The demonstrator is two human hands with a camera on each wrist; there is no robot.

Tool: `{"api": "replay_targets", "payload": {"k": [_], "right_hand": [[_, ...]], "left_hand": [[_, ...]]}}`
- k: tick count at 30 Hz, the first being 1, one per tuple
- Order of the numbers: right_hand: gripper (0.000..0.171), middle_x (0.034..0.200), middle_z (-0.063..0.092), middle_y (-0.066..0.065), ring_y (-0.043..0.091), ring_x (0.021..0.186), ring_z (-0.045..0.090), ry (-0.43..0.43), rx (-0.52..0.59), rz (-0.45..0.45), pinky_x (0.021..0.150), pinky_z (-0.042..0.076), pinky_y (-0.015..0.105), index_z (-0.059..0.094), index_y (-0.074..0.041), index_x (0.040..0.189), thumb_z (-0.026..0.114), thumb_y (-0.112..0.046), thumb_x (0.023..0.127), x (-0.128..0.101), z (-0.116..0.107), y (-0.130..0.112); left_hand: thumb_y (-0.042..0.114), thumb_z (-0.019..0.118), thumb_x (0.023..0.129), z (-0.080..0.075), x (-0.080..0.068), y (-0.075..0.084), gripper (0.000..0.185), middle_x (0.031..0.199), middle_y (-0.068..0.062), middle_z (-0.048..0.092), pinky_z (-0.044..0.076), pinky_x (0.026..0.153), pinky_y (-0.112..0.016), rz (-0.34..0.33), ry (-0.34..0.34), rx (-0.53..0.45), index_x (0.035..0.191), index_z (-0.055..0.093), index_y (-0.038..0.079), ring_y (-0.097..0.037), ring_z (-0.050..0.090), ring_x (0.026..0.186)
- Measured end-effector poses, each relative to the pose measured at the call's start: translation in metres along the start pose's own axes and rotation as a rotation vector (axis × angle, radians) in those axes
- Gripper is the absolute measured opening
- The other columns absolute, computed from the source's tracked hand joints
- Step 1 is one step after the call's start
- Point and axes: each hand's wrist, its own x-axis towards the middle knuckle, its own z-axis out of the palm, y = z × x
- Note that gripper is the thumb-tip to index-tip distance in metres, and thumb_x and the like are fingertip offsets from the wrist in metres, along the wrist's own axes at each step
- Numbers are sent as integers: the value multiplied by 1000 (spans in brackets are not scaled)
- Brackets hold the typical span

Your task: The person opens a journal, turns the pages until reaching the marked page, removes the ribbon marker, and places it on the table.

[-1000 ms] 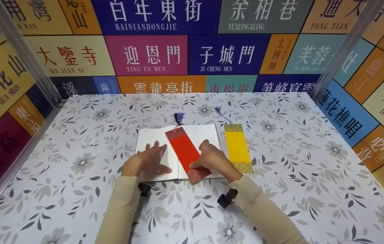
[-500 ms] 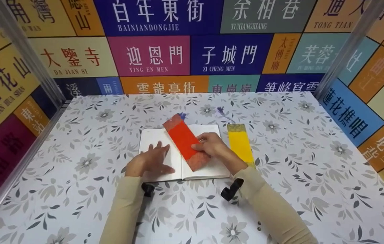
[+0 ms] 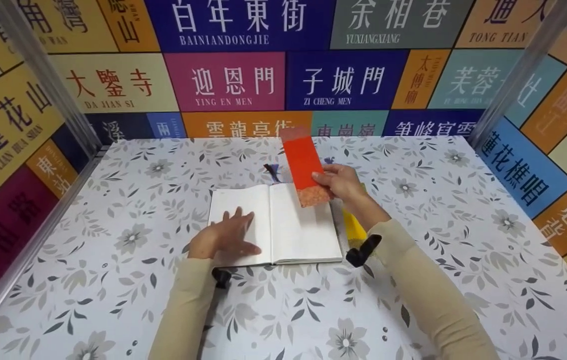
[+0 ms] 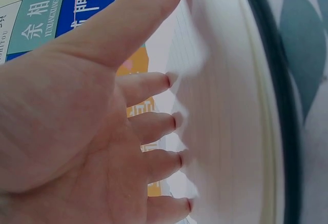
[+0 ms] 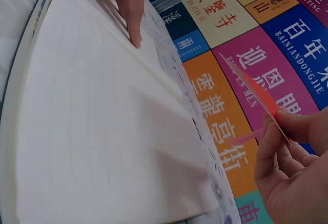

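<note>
An open notebook (image 3: 306, 235) with blank, faintly lined pages lies on the table. My left hand (image 3: 228, 235) rests on its left page with fingers spread; in the left wrist view the fingertips touch the paper. Raised above the far part of the right page is a red bookmark (image 3: 305, 161), pinched near its lower right edge between thumb and fingers of my right hand (image 3: 343, 182). In the right wrist view the bookmark (image 5: 261, 97) shows nearly edge-on. A yellow bookmark (image 3: 353, 225) lies right of the notebook, partly covered by my right forearm.
A dark blue tassel (image 3: 272, 172) shows beyond the notebook, and a purple tassel (image 3: 329, 160) shows behind my right hand. Floral cloth (image 3: 128, 240) covers the table. Panels with coloured signs (image 3: 233, 82) stand along the back and both sides.
My right hand has lifted the red bookmark off the open notebook, away from me and to the right, turning it more upright. The left hand has stayed on the left page.
</note>
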Motion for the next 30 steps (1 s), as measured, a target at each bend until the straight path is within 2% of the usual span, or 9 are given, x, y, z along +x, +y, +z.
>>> {"api": "replay_targets", "payload": {"k": [3,9,14,17,24,30], "right_hand": [[48,127,69,9,13,81,60,27,-11,-2,63,49,18,57,-12,140,66,-31,97,2,-18,1],[49,112,70,3,5,71,60,89,-75,-29,63,51,17,55,-8,141,64,-31,98,4,-61,9],[52,121,67,9,-1,68,65,131,-94,-28,66,58,17,51,-5,144,64,-28,98,4,-89,18],[55,125,65,12,-1,68,66,152,-81,-3,68,59,18,48,-5,146,64,-26,98,5,-101,25],[59,119,65,9,0,67,66,227,-90,65,69,58,17,44,-8,151,64,-26,98,10,-125,39],[62,135,58,18,-1,68,64,200,-104,78,68,57,15,40,-3,152,64,-21,97,11,-135,50]], "left_hand": [[45,70,90,-1,1,-2,99,165,-29,-3,8,119,-73,-5,-6,-12,161,13,6,-54,-2,151],[44,70,90,-3,-2,-2,99,166,-27,-5,3,121,-71,-10,-17,-47,161,12,7,-51,-5,152],[44,71,89,-4,-8,-3,100,165,-29,-4,4,121,-71,1,-12,-36,161,13,5,-52,-4,152],[43,70,90,-3,-7,-4,100,165,-29,-5,4,121,-71,-3,-11,-23,161,12,5,-53,-4,152],[45,70,90,1,-2,-4,100,164,-32,-2,8,119,-73,12,1,-9,161,13,5,-56,-1,150],[44,70,90,0,-3,1,98,164,-30,-3,8,120,-72,14,-2,-7,161,13,6,-55,-1,151]]}}
